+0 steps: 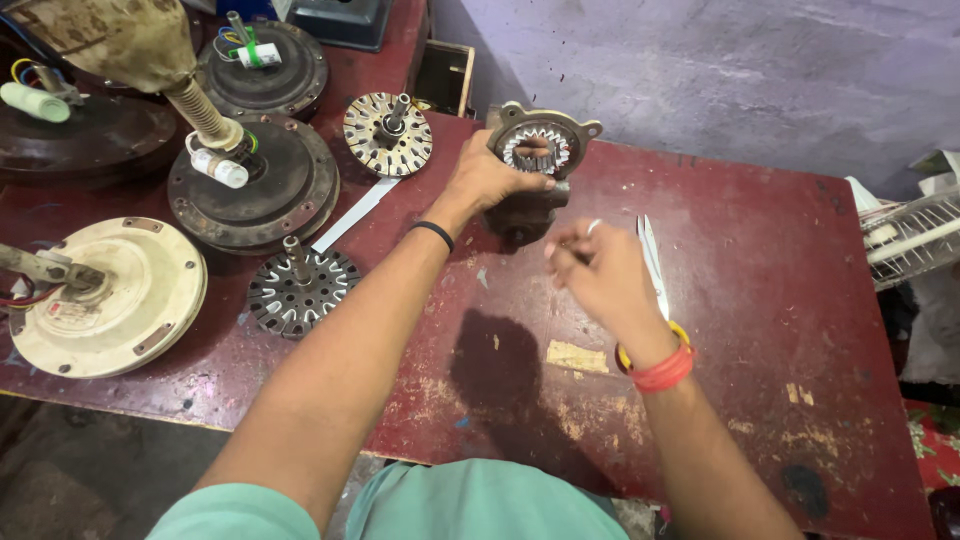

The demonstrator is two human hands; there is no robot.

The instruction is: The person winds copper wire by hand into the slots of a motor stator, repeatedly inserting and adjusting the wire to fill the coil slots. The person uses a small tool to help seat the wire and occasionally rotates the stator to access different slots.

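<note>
1. A small motor housing point(530, 170) with a toothed stator ring inside stands just above the middle of the frame, on the far part of the bench point(760, 300).
2. The left hand point(490, 178) is closed around the housing, thumb across its open face, a black band at the wrist.
3. The right hand point(600, 275) hovers just below and right of the housing, fingers pinched together on something too small to tell; red and yellow bands circle its wrist.
4. A pair of thin white strips point(652, 262) lies on the bench right beside that hand.
5. The bench top is dark red, scratched and chipped, with pale bare patches near the lower middle.
6. Left of centre lie two slotted rotors point(300, 287) and a white paper strip point(356, 213).
7. At upper left sit round dark fan motor covers point(255, 185); a cream one point(110, 297) rests at the left edge.
8. A grey, stained wall point(720, 70) fills the upper right; a white wire fan guard point(910, 235) shows at the right edge.
</note>
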